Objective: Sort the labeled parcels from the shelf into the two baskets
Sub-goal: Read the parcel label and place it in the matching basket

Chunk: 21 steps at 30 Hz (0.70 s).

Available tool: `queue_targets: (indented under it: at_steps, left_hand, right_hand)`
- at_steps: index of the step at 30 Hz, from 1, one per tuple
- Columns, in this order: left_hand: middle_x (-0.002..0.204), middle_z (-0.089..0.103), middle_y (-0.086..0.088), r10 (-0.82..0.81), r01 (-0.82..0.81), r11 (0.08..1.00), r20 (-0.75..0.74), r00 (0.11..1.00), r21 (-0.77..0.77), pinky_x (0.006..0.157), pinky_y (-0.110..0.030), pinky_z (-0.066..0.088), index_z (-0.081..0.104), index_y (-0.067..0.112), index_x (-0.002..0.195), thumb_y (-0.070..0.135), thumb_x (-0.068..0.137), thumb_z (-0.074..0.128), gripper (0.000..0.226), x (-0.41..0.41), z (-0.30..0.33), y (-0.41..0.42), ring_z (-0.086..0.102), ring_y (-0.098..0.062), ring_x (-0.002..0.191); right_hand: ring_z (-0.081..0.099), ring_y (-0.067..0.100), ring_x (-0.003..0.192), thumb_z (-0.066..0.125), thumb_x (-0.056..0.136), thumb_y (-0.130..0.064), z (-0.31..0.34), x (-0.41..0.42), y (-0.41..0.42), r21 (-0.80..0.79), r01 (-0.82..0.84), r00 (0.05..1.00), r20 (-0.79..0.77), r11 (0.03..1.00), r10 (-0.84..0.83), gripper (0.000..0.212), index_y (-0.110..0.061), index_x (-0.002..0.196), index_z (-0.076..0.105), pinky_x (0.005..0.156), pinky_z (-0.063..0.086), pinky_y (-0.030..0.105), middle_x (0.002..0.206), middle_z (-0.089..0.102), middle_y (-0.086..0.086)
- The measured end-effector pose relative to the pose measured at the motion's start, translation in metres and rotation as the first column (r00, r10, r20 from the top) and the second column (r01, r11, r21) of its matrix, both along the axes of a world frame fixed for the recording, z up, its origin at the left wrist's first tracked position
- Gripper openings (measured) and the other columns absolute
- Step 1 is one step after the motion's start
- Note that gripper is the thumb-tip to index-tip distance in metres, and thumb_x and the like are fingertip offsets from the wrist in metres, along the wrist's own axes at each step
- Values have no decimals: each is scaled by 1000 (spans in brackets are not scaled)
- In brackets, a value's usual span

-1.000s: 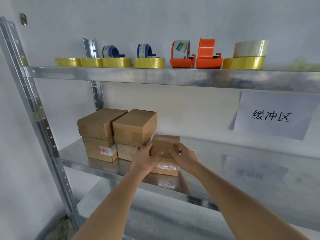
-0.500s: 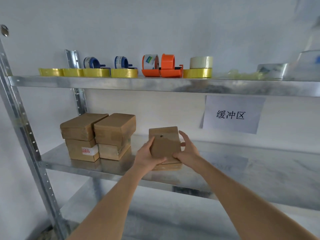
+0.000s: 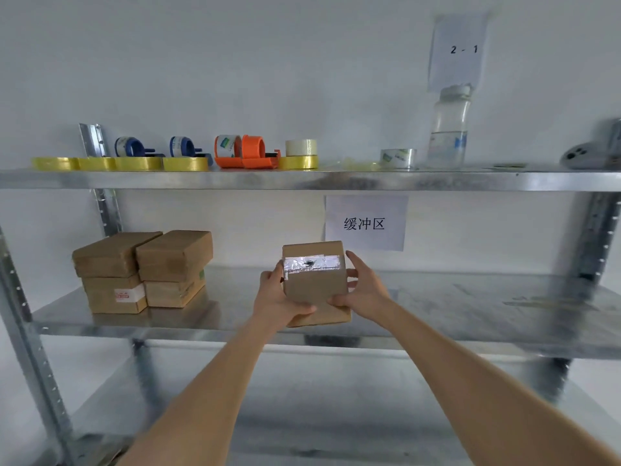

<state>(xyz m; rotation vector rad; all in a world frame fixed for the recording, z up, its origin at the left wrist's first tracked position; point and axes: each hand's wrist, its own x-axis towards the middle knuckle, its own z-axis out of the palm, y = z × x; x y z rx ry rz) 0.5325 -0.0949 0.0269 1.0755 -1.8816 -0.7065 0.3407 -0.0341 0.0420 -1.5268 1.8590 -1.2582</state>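
A small brown cardboard parcel (image 3: 314, 275) with a shiny strip of clear tape across its upper face is tilted up toward me above the middle shelf (image 3: 470, 317). My left hand (image 3: 279, 297) grips its left side and bottom edge. My right hand (image 3: 361, 290) holds its right side, fingers spread along the edge. Directly under it another brown parcel (image 3: 322, 318) lies flat on the shelf. Several more brown parcels (image 3: 144, 270) stand in two stacks at the shelf's left; one carries a white label with red print (image 3: 129, 294). No basket is in view.
The upper shelf (image 3: 302, 179) carries yellow tape rolls (image 3: 117, 163), blue and orange tape dispensers (image 3: 247, 153), a clear bottle (image 3: 448, 129) and a grey device (image 3: 591, 151). A paper sign (image 3: 364, 223) hangs on the wall. A steel upright (image 3: 30, 348) stands at the left.
Both hands have lifted the top parcel off the one beneath and tipped it up toward me, so its taped face now shows. The view has pulled back and shifted right.
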Motion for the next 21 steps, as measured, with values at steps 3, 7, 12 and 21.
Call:
queue_targets:
  at_steps: [3, 7, 12, 21]
  left_hand:
    - [114, 59, 2, -30, 29, 1000, -50, 998, -6, 88, -31, 51, 50, 33, 133, 25, 55, 95, 91, -14, 3, 25, 57, -9, 101]
    - [115, 66, 7, -92, 102, 993, -144, 985, 63, 91, -33, 53, 49, 31, 136, 26, 63, 95, 87, -32, 12, 53, 62, -13, 104]
    - [112, 67, 3, -120, 179, 967, -294, 948, 182, 72, -20, 49, 51, 22, 118, 44, 70, 89, 65, -51, 30, 90, 66, -10, 99]
    - [117, 65, -2, -237, 322, 920, -339, 910, 221, 75, -21, 50, 48, 25, 131, 36, 78, 84, 65, -73, 32, 128, 64, -10, 101]
  right_hand:
    - [59, 15, 112, 92, 66, -19, 8, -10, 32, 8, 80, 994, -78, 997, -79, 110, -27, 157, 31, 96, 50, 32, 126, 59, -3]
    - [58, 15, 98, 88, 66, -18, 12, -25, 71, -15, 189, 974, -121, 982, -190, 72, -22, 130, 55, 81, 48, 29, 125, 55, 5]
    - [65, 10, 101, 85, 55, -66, 17, -35, 108, -96, 247, 969, 59, 964, -242, 92, -24, 133, 60, 84, 54, 27, 120, 66, -7]
    - [61, 17, 105, 81, 85, -30, 26, -43, 178, -92, 399, 907, 184, 912, -379, 57, -15, 132, 52, 83, 44, 26, 117, 62, -1]
